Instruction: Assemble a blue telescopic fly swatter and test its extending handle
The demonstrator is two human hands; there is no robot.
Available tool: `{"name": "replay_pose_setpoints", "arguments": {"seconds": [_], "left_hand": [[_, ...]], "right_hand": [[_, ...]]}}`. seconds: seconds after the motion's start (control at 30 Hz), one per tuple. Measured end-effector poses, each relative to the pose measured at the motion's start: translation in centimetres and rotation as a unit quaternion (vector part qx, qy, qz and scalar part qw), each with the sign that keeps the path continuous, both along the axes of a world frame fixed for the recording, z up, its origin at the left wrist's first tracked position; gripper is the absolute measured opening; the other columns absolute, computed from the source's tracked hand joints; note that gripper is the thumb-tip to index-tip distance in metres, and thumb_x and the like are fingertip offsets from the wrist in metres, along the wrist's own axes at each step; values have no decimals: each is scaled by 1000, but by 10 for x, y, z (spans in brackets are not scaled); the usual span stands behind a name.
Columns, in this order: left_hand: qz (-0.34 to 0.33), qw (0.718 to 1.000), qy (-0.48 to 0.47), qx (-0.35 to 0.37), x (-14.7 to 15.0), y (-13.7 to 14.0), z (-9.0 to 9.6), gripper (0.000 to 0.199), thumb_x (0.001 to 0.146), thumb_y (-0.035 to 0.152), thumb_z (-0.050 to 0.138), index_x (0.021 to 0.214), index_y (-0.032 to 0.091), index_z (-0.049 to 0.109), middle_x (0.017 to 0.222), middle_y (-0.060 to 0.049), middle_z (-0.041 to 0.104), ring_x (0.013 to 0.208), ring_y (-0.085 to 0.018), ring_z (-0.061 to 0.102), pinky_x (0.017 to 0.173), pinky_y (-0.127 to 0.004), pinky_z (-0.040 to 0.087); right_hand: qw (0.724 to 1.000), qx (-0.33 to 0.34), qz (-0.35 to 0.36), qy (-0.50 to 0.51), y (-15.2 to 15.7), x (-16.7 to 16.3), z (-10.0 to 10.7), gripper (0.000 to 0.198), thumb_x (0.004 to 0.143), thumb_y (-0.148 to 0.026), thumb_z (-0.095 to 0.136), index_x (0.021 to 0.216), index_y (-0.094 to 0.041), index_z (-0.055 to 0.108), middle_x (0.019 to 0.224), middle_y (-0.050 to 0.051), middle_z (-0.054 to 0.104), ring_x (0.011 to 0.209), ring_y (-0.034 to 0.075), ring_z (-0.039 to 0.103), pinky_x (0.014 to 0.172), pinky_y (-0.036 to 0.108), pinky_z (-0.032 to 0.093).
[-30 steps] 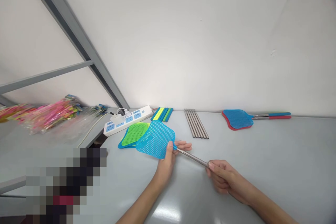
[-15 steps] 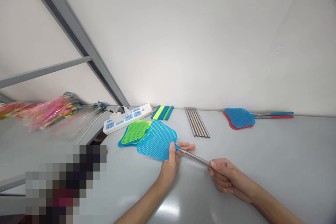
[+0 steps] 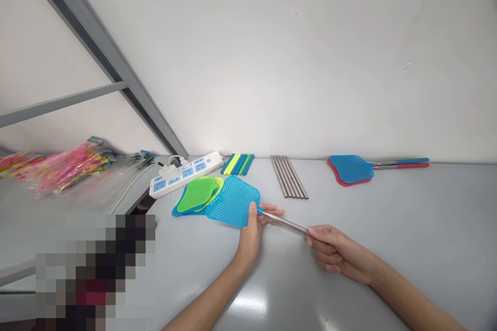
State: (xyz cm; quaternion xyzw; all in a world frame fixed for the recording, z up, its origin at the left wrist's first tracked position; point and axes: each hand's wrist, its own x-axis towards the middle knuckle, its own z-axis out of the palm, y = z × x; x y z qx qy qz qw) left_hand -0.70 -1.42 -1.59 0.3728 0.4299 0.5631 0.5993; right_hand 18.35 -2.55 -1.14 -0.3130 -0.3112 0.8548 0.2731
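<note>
My left hand (image 3: 254, 225) grips a blue fly swatter head (image 3: 234, 200) near its neck, thumb on top of the mesh. Joined to that neck is a metal rod (image 3: 286, 222), slanting down to the right. Around the rod's other end, the fingers of my right hand (image 3: 330, 248) are closed; the tip is hidden in them. Just behind the held head, green, yellow and blue swatter heads (image 3: 197, 194) lie stacked on the grey table (image 3: 349, 217).
Along the wall lie coloured handle grips (image 3: 237, 164), several metal rods (image 3: 289, 177), and blue and red fly swatters (image 3: 351, 169) with handles. A white power strip (image 3: 186, 174) with plugs stands at left. Plastic-bagged items (image 3: 73, 165) lie beyond it.
The swatter head has tilted and shifted slightly, with both hands moving a little up in the picture. The whole view has also shifted slightly. Both hands keep their hold.
</note>
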Motion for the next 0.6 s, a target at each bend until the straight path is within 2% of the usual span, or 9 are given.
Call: {"name": "replay_pose_setpoints", "arguments": {"seconds": [0.23, 0.47, 0.6], "left_hand": [[22, 999, 38, -4, -2, 0, 2, 43, 80, 46, 31, 82, 11, 57, 77, -8, 65, 62, -16, 59, 72, -32, 41], [91, 993, 70, -8, -6, 3, 5, 40, 78, 46, 36, 81, 12, 57, 76, -8, 65, 59, -15, 58, 65, -28, 42], [108, 992, 68, -19, -8, 4, 5, 41, 78, 47, 35, 79, 12, 57, 70, -6, 63, 56, -14, 56, 61, -27, 41]], "right_hand": [[1000, 5, -5, 1, 0, 0, 1, 28, 78, -37, 46, 71, -13, 57, 43, -9, 18, 37, 4, 15, 39, 20, 24], [1000, 4, -16, -11, 0, 1, 6, 30, 76, -39, 46, 81, -13, 60, 48, -7, 22, 41, 6, 24, 46, 24, 31], [998, 43, -42, -33, 1, -1, 5, 29, 75, -38, 50, 84, -12, 61, 49, -6, 27, 45, 7, 29, 51, 25, 34]]}}
